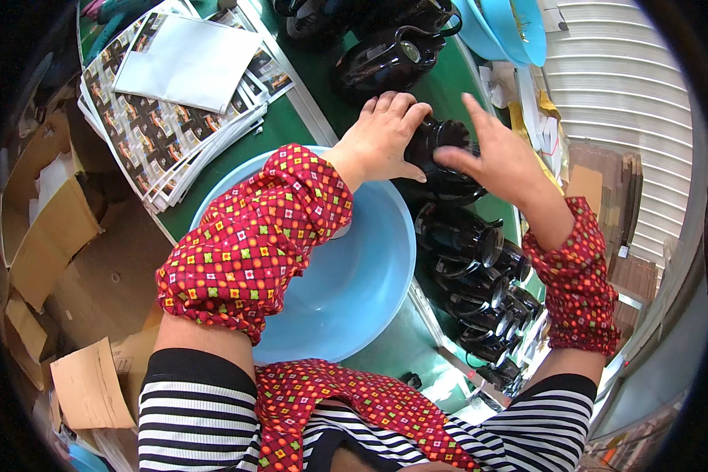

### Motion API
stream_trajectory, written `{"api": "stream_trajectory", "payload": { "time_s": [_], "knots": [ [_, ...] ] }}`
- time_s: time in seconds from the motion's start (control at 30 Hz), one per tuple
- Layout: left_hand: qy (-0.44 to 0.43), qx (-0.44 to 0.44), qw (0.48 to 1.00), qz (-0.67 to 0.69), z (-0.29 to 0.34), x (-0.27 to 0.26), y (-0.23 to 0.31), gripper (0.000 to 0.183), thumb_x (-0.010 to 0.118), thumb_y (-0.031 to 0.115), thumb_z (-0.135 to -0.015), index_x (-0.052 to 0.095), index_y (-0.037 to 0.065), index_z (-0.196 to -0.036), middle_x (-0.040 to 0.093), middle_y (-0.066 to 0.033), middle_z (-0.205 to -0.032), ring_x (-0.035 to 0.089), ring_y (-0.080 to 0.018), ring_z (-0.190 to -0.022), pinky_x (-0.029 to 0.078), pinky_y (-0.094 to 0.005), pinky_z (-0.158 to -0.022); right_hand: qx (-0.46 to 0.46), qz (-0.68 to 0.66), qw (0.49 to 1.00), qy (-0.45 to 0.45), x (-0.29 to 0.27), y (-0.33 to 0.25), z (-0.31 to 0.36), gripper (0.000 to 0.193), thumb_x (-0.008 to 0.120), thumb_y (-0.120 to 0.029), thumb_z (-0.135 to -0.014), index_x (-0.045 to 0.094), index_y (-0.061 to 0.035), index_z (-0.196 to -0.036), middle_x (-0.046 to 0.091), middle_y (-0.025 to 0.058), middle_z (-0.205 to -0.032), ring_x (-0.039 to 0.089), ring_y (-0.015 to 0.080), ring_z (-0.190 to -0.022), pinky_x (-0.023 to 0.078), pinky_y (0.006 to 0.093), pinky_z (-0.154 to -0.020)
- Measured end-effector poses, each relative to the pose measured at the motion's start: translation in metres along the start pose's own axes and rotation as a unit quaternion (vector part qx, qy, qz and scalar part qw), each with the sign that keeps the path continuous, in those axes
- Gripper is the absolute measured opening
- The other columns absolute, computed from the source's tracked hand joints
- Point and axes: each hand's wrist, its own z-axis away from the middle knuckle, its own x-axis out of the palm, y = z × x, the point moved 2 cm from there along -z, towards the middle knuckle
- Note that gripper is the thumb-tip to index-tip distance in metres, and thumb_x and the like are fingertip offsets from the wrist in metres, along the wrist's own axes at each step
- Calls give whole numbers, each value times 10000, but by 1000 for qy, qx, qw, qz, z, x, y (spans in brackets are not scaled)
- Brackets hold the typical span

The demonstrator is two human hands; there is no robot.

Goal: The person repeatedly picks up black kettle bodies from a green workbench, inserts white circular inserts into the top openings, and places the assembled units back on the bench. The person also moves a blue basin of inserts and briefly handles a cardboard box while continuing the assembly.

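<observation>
Overhead, from my head camera, I look down at my two bare hands on either side of a glossy black, ridged, rounded vessel (440,135) on a green tabletop (393,334), just beyond a wide, light-blue plastic basin (346,291). My left hand (385,134) arches at the vessel's left side, thumb apart from the fingers, probably to steady it; I cannot tell whether they grip. My right hand (499,153) is open, index finger raised, thumb stretched across the vessel; contact there is unclear. Shiny black handled jugs (458,236) lie close together to the basin's right, perhaps to stay within reach. More black jugs (385,67) sit beyond my hands. A stack of dark-patterned printed sheets (134,118) lies at the left, seemingly apart from the basin to leave working room.
</observation>
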Motion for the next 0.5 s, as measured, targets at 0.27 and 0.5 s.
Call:
{"api": "stream_trajectory", "payload": {
  "time_s": [0.27, 0.5],
  "knots": [
    [10, 6, 1000, -2, 1, 1, -4, 1010, 957, 429, -638, 455, 104, -1452, 463, -178, -1437, 417, -429, -1392, 381, -530, -1167, 157, 55, 965, -204, -18, -13, -25, 891, 789, -518, -861, 396, -44, -1505, 594, 309, -1358, 666, 469, -1130, 567, 485, -950],
    [5, 25, 1000, -2, -1, 4, 3, 1012, 960, 425, -634, 455, 92, -1446, 472, -187, -1423, 439, -436, -1360, 398, -523, -1155, 194, -10, 951, -241, 6, -2, -12, 955, 897, -278, -770, 386, -215, -1574, 485, 240, -1504, 583, 441, -1270, 516, 474, -1046]
  ]
}}
